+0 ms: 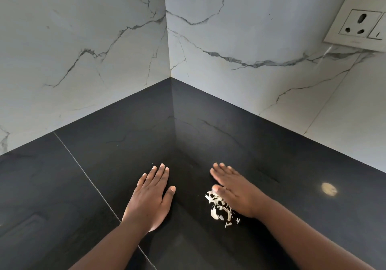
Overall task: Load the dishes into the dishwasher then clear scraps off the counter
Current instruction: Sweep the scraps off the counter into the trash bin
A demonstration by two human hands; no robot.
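Centrally, pale flaky scraps (221,208) are heaped on the black counter (208,136), against the thumb-side edge of the right hand (234,192), laid flat with straight fingers, nothing held. Left hand (151,194) is pressed flat just beside, fingers together, nothing held. Open dark polished stone is seen toward the corner, bounded by veined white marble walls (83,40). A socket plate (359,24) is mounted on the right.

Two hands seen, left hand (149,198) and right hand (234,192), one black table (208,136), one pile of pale scraps (219,209), individual pieces uncountable, one wall socket (361,24), two marble wall panels.
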